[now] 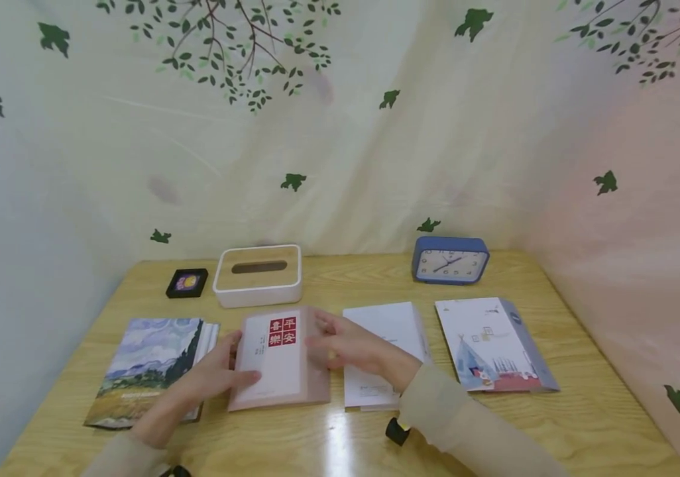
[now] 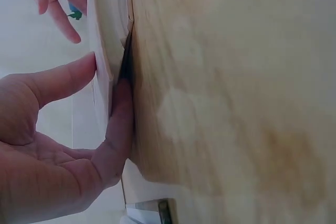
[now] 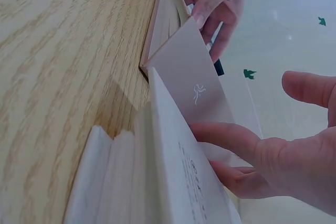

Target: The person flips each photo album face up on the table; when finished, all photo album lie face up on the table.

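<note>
A pale pink book with a red square of white characters lies at the middle of the table. My left hand pinches its left edge, thumb on the cover and fingers tucked under, as the left wrist view shows; that edge of the book is slightly raised. My right hand is at the book's right side. In the right wrist view its fingers are extended against the pink spine side, with the thumb held apart. A white book lies under my right forearm, partly hidden by it.
On the left is a book with a landscape painting; on the right, a white book with a tent picture. Along the back stand a small black frame, a tissue box and a blue clock. Leaf-patterned curtains enclose the table.
</note>
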{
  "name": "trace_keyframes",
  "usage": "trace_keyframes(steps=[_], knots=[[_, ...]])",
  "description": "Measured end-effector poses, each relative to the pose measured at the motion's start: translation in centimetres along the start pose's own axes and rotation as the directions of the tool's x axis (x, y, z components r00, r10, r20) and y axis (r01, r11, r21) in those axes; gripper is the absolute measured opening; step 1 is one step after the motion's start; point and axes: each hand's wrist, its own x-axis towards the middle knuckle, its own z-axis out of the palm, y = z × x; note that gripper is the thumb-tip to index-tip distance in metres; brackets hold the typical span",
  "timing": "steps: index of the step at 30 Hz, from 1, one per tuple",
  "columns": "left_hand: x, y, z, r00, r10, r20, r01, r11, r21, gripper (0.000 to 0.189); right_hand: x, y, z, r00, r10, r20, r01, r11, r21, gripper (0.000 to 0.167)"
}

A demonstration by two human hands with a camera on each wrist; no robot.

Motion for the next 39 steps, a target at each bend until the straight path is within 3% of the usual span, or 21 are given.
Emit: trace_keyframes(steps=[8, 14, 24, 33, 39], knots=[[-0.2, 0.5, -0.1, 1.000, -0.020, 0.005, 0.020, 0.999, 0.028, 0.107, -0.1, 0.1, -0.2, 0.999, 0.007, 0.039, -0.007, 1.000, 0.016, 0.079], [0.2, 0.7, -0.3, 1.000, 0.025, 0.019, -0.025, 0.999, 0.024, 0.105, 0.0, -0.2, -0.6, 0.999, -0.006, 0.047, 0.006, 1.000, 0.006, 0.078], [1.1, 1.1, 0.7, 0.997, 0.064, 0.042, -0.063, 0.998, -0.019, 0.102, -0.6, -0.1, -1.8, 1.000, 0.004, 0.023, -0.004, 1.000, 0.010, 0.078], [0.3, 0.5, -0.1, 1.000, 0.016, 0.019, -0.016, 0.999, 0.032, 0.105, 0.3, 0.1, -1.1, 0.997, 0.011, 0.071, -0.014, 0.999, 0.043, 0.075], [0.0, 0.5, -0.1, 1.000, 0.002, 0.029, -0.002, 1.000, 0.024, 0.106, 0.2, 0.2, -0.8, 0.998, 0.027, 0.064, -0.031, 0.998, 0.060, 0.075]])
